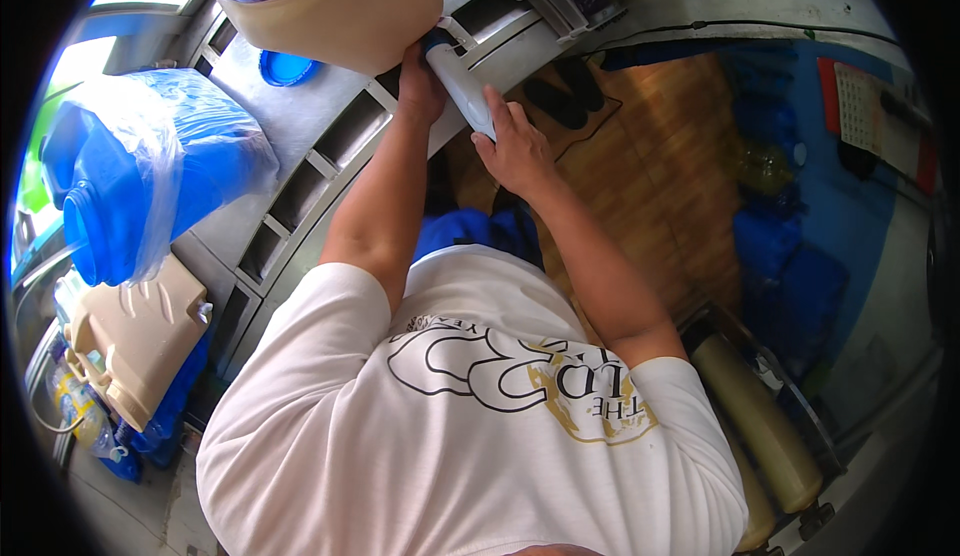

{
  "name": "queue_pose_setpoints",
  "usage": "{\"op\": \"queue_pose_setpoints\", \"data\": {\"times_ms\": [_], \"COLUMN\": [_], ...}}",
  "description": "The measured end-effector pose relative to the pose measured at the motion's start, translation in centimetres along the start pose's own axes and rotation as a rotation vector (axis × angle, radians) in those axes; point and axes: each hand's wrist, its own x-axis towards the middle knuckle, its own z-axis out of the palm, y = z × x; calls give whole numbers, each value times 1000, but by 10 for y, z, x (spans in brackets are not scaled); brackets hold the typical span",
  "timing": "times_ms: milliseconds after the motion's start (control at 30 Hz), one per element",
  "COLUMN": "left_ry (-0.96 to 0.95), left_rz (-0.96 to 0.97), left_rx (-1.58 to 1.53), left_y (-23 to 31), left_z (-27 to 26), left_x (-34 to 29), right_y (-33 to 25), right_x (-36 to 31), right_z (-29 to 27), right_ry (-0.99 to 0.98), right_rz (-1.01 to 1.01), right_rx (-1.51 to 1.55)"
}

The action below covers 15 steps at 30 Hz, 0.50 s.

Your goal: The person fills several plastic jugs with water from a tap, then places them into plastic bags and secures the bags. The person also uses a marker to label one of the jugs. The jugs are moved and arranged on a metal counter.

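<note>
A pale, tube-shaped thing (460, 86) with a dark upper end slants between my hands, beside the metal counter's front edge. My right hand (518, 146) grips its lower part, fingers laid along it. My left hand (421, 86) is closed at its dark upper end, right under a large beige container (335, 21); some of its fingers are hidden. The beige container stands at the counter's front with a purple printed band around it, cut off by the top of the view.
A blue jug (100, 221) wrapped in clear plastic and another beige container (140, 336) are at the left. A round blue lid (287, 69) lies on the slotted metal counter (225, 221). Dark slippers (560, 101) rest on the brown floor. Tall tanks (760, 421) stand at the lower right.
</note>
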Motion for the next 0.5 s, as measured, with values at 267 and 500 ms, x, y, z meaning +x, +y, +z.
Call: {"op": "queue_pose_setpoints", "data": {"times_ms": [267,500], "left_ry": [130,230], "left_rz": [-220,-255], "left_rx": [558,706], "left_y": [37,74], "left_z": [-78,-101], "left_x": [-66,-94], "right_y": [53,48], "right_x": [-15,-8], "right_z": [79,106], "right_ry": [239,283], "right_rz": [-96,-137], "right_rx": [10,187]}}
